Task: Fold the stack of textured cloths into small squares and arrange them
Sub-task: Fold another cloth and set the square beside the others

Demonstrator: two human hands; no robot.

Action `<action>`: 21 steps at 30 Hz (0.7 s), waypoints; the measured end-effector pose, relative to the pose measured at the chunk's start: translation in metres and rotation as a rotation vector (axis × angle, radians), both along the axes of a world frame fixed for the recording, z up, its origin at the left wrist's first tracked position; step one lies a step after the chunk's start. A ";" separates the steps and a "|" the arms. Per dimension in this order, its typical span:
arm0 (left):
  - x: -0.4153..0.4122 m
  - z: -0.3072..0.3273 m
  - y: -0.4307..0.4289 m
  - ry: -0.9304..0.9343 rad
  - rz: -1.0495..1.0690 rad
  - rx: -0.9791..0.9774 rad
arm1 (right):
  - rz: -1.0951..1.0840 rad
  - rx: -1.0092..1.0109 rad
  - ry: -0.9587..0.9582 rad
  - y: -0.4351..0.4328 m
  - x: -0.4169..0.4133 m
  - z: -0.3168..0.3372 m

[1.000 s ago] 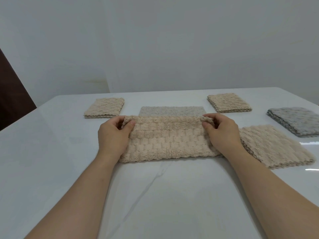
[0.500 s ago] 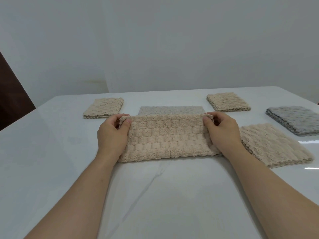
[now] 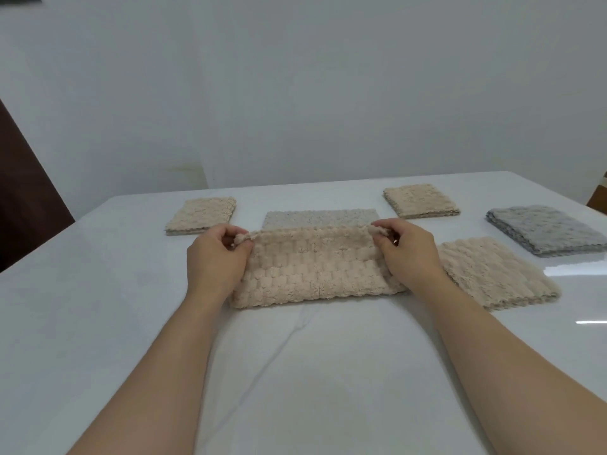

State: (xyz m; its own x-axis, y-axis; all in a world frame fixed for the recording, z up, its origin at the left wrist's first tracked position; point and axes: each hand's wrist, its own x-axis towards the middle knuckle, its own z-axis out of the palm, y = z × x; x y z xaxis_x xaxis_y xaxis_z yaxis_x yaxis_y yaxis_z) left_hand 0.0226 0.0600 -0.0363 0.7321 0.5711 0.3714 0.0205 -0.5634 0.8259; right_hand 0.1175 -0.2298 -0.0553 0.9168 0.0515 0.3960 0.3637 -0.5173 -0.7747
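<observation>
A beige textured cloth, folded in half into a long strip, lies on the white table in front of me. My left hand pinches its far left corner and my right hand pinches its far right corner, lifting the far edge a little. Behind the strip lies a grey cloth, partly hidden by it. Two small folded beige squares sit at the back, one on the left and one on the right.
A stack of beige cloths lies just right of my right hand. A stack of grey cloths sits farther right near the table's edge. A dark brown panel stands at the left.
Both hands have raised the far edge of the beige strip slightly, with the corners now pinched up off the table. The view has shifted a little.
</observation>
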 end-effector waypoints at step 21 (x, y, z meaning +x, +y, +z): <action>-0.122 0.107 0.015 0.352 -0.364 -0.087 | 0.355 -0.255 0.252 -0.077 -0.098 0.127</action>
